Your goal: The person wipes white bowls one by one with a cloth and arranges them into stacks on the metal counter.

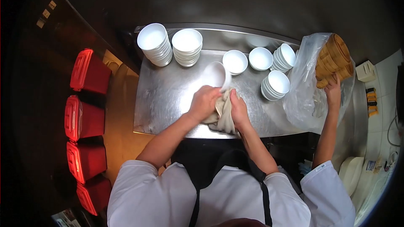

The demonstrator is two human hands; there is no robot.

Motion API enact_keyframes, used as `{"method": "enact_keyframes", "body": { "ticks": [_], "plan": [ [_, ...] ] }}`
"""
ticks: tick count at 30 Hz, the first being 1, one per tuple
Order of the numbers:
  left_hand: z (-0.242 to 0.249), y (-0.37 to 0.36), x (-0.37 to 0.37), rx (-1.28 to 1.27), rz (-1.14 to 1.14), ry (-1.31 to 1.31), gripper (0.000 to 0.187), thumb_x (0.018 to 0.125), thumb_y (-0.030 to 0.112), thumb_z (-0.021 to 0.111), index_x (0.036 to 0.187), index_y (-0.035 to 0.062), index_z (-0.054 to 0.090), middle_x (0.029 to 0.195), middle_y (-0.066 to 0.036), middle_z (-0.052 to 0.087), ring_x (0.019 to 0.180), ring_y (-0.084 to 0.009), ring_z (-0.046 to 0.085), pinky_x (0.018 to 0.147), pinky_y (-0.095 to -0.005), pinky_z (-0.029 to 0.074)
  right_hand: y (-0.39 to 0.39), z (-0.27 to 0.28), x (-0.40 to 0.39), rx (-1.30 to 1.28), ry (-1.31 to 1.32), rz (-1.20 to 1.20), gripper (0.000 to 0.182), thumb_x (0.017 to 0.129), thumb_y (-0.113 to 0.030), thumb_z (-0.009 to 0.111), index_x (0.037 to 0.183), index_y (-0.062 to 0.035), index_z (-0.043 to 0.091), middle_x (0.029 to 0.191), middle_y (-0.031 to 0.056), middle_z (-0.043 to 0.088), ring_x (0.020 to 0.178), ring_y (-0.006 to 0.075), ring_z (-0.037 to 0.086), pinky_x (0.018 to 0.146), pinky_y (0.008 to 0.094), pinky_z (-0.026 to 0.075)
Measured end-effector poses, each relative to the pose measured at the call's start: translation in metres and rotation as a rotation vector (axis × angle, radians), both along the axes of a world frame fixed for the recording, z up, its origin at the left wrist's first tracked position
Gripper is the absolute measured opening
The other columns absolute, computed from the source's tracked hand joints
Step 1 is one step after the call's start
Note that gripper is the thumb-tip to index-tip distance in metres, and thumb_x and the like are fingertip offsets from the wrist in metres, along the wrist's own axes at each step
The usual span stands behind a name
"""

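A white bowl (217, 75), smeared by motion, is tilted above the steel table. My left hand (203, 103) is closed at its near rim, with the fingertips partly hidden by a beige cloth (224, 115). My right hand (238, 110) is closed on that cloth, thumb pointing up by the bowl's right side. The cloth hangs bunched between both hands near the table's front edge. Just beyond the held bowl stand a white bowl (235, 62) and another white bowl (260, 58).
Two tall bowl stacks (155, 44) (187, 47) stand at the back left of the steel table (164, 101). Shorter stacks (275, 85) (284, 56) are on the right. A co-worker's hand (332, 88) touches bamboo steamers (334, 56) in a plastic bag (301, 101). Red bins (90, 117) line the left.
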State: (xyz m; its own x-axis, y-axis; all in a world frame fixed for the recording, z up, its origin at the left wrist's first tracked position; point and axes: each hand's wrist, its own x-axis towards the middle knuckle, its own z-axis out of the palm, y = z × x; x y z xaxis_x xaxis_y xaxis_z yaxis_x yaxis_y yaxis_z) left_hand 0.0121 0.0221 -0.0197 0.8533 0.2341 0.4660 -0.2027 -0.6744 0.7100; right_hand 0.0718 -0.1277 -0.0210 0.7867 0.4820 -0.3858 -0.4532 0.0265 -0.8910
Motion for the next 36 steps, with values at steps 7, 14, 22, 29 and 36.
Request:
{"method": "enact_keyframes", "body": {
  "ticks": [7,14,22,29,36],
  "plan": [
    [-0.046,0.058,-0.019,0.424,0.069,0.294,0.012,0.080,0.006,0.056,0.085,0.0046,0.066,0.075,-0.015,0.065,0.077,-0.0351,0.061,0.076,-0.0446,0.048,-0.061,0.030,0.033,0.148,-0.010,-0.121,0.063,0.099,-0.060,0.037,0.125,-0.0042,0.051,0.090,0.0105,0.066,0.062,0.0184,0.066,0.046,0.0287,0.053],
    [-0.006,0.010,0.021,0.404,0.078,0.024,0.022,0.085,0.011,0.061,0.104,-0.0006,0.062,0.107,-0.016,0.065,0.108,-0.0323,0.059,0.102,-0.0467,0.040,-0.096,0.047,0.047,0.275,0.034,-0.264,0.067,0.096,-0.065,0.036,0.125,-0.0063,0.051,0.082,0.0111,0.065,0.056,0.0192,0.063,0.044,0.0289,0.052],
    [-0.026,-0.015,0.145,0.667,-0.154,0.611,0.019,0.088,0.017,0.058,0.096,0.0037,0.069,0.095,-0.017,0.071,0.100,-0.0327,0.067,0.110,-0.0629,0.024,-0.082,0.037,0.041,0.163,-0.146,-0.107,0.066,0.098,-0.061,0.033,0.127,-0.0041,0.050,0.096,0.0110,0.066,0.076,0.0191,0.068,0.059,0.0299,0.055],
    [-0.019,-0.005,0.134,0.565,-0.295,0.557,0.022,0.088,0.016,0.051,0.092,0.0039,0.069,0.086,-0.021,0.069,0.089,-0.0402,0.067,0.110,-0.0676,0.020,-0.108,0.013,0.042,0.301,0.087,-0.195,0.064,0.100,-0.057,0.039,0.133,-0.0027,0.047,0.109,0.0099,0.064,0.092,0.0204,0.066,0.080,0.0331,0.055],
    [-0.029,-0.008,0.127,0.729,-0.320,0.474,0.020,0.083,0.009,0.050,0.090,0.0004,0.067,0.083,-0.024,0.069,0.085,-0.0422,0.067,0.108,-0.0600,0.032,-0.102,0.006,0.043,0.076,-0.218,-0.201,0.064,0.102,-0.052,0.038,0.138,0.0002,0.045,0.130,0.0083,0.056,0.116,0.0174,0.054,0.100,0.0317,0.042]
  ]
}}
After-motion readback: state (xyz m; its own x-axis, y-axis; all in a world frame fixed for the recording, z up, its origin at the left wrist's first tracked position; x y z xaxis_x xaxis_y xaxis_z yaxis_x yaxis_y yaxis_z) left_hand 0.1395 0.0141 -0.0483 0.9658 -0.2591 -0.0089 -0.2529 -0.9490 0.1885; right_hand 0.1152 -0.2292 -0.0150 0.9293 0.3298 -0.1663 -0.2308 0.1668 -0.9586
